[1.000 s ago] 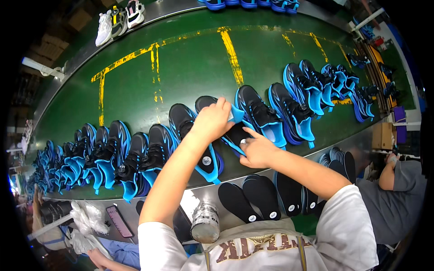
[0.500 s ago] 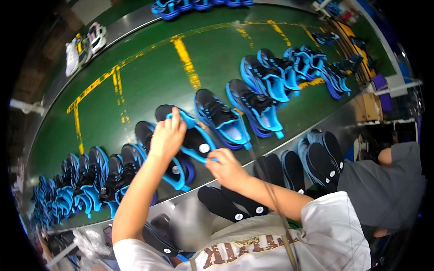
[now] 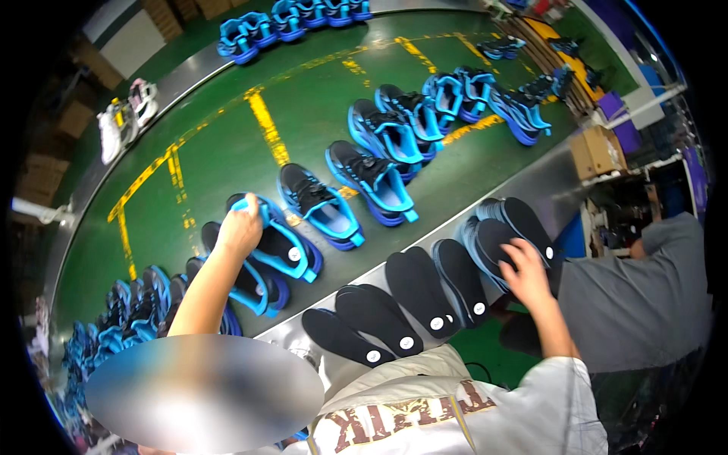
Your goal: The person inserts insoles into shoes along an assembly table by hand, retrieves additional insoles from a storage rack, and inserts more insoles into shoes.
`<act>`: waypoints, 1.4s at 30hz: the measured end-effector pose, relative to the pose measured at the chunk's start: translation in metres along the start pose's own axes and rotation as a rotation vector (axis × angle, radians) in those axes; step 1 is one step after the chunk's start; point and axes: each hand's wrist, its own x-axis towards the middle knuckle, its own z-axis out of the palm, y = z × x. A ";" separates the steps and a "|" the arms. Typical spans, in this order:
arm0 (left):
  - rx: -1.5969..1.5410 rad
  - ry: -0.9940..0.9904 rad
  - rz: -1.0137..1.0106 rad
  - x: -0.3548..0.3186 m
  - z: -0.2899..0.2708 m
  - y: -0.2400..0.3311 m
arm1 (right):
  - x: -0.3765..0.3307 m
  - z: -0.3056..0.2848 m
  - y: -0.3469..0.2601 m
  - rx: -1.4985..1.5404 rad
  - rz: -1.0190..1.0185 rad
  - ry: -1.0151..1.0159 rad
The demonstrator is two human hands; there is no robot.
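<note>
A black and blue sneaker (image 3: 309,256), with a dark insole and a round white sticker inside, lies on the green conveyor belt (image 3: 220,163). My left hand (image 3: 241,227) is closed at its tongue, the thumb and fingers pinching the blue lining. Over on the right, my right hand (image 3: 528,277) has its fingers apart at the edge of a stack of black insoles (image 3: 489,239); whether the fingertips touch the top one I cannot tell. Another sneaker (image 3: 322,208) sits just right of the pinched one, and one (image 3: 258,282) is partly behind my left forearm.
Several black insoles (image 3: 417,284) lie in a row along the metal edge (image 3: 523,182) nearest me. More sneakers (image 3: 398,136) line the belt to both sides. Blue shoes (image 3: 288,19) and light shoes (image 3: 114,136) stand along the far ledge. A person in grey (image 3: 637,296) is close on the right.
My right hand has left the sneaker's heel and moved right to the insole stack. My left hand stays at the tongue. The view has turned, so the belt and shoes appear shifted left.
</note>
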 end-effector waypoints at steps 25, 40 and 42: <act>-0.771 0.377 -0.343 0.024 -0.088 0.079 | -0.011 -0.005 0.064 -0.348 -0.100 0.028; -1.440 0.012 -0.459 0.062 -0.047 0.049 | -0.063 0.152 -0.195 -0.125 -0.690 -0.583; -1.460 0.096 -0.491 0.064 -0.040 0.050 | -0.069 0.157 -0.191 -0.141 -0.663 -0.550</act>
